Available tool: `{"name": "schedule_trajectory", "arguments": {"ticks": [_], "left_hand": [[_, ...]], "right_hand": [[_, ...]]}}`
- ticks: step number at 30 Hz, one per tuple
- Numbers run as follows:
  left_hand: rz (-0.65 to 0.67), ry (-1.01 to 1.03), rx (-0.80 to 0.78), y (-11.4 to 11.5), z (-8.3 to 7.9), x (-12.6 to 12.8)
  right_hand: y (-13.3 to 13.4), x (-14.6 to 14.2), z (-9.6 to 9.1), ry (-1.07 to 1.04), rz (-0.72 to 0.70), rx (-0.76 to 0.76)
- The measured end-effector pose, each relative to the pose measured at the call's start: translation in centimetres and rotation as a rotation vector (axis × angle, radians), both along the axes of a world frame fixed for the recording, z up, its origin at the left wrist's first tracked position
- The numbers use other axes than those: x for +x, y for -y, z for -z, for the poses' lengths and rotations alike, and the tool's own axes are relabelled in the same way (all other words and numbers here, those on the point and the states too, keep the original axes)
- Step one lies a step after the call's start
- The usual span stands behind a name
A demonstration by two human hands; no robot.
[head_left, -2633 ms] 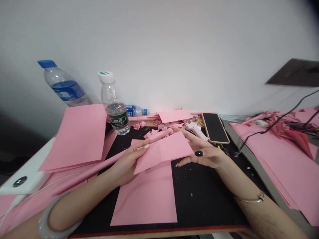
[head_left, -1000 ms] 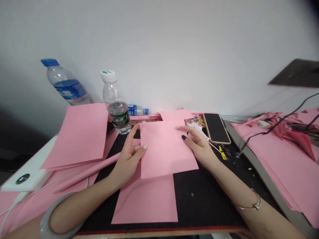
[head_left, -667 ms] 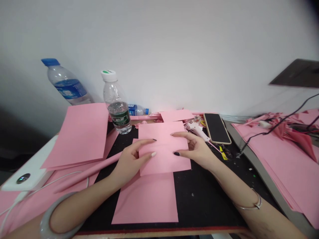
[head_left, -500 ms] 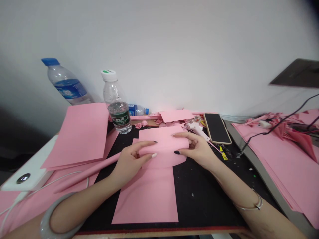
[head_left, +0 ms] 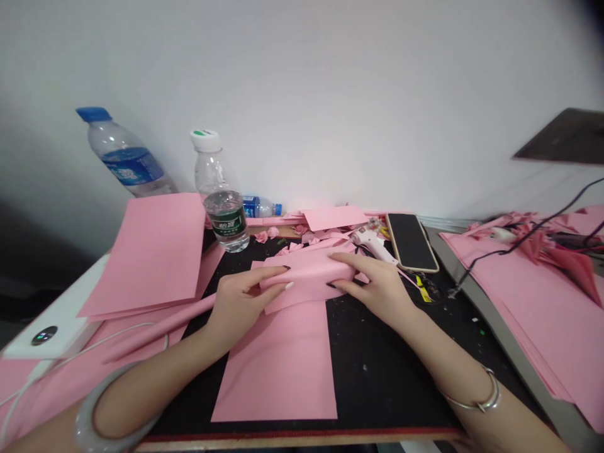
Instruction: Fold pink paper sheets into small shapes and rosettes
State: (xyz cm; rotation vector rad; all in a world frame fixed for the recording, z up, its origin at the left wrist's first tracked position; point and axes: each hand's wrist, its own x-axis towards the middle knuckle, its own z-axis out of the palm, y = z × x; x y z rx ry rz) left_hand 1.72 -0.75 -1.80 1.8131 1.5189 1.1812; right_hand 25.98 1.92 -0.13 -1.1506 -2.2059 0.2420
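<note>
Between my two hands is a sheet of pink paper (head_left: 306, 277), bent over into a curved fold. My left hand (head_left: 240, 302) pinches its left end between thumb and fingers. At the right end, my right hand (head_left: 372, 283) grips it with the thumb below and the fingers on top and behind. Beneath it a flat pink sheet (head_left: 283, 377) lies on the black mat (head_left: 391, 384). A long rolled pink paper tube (head_left: 165, 327) passes behind my left hand, where its far end is hidden.
A water bottle (head_left: 224, 214) stands behind my left hand, near a pink paper stack (head_left: 151, 251) and a white device (head_left: 56, 327). A phone (head_left: 411, 242), a glue gun (head_left: 375, 244) and small paper roses (head_left: 267, 234) lie at the back. More pink paper (head_left: 528, 321) is at right.
The held paper's front and back edges have come closer as the fold tightens into a narrower shape. Both hands stay at its ends, shifted only slightly.
</note>
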Motion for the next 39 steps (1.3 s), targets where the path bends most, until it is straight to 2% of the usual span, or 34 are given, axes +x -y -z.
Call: {"name": "schedule_trajectory", "arguments": {"ticks": [3,9,12,15,19,30,36,39], "left_hand": [[-0.001,0.029,0.014,-0.1,0.3,-0.1],[-0.003,0.07,0.005,0.0,0.4,-0.1],[0.013,0.043,0.005,0.3,0.1,0.0],[0.033,0.007,0.028,0.6,-0.1,0.0],[0.097,-0.047,0.095,0.9,0.0,0.0],[0.211,-0.107,0.272,0.7,0.1,0.0],[0.07,-0.2,0.49,0.3,-0.3,0.0],[0.178,-0.177,0.506,0.3,-0.6,0.0]], "right_hand": [[0.2,-0.3,-0.1,0.064,-0.016,0.009],[0.7,-0.8,-0.3,0.105,0.035,0.197],[0.9,-1.0,-0.3,0.128,-0.026,0.231],[1.1,-1.2,-0.2,0.158,-0.116,0.194],[1.4,-1.3,-0.1,0.157,-0.15,0.174],[1.8,-1.2,-0.3,0.078,-0.182,0.247],[1.6,-0.6,-0.1,0.067,-0.162,0.299],[1.6,-0.5,-0.5,0.056,-0.225,0.259]]}}
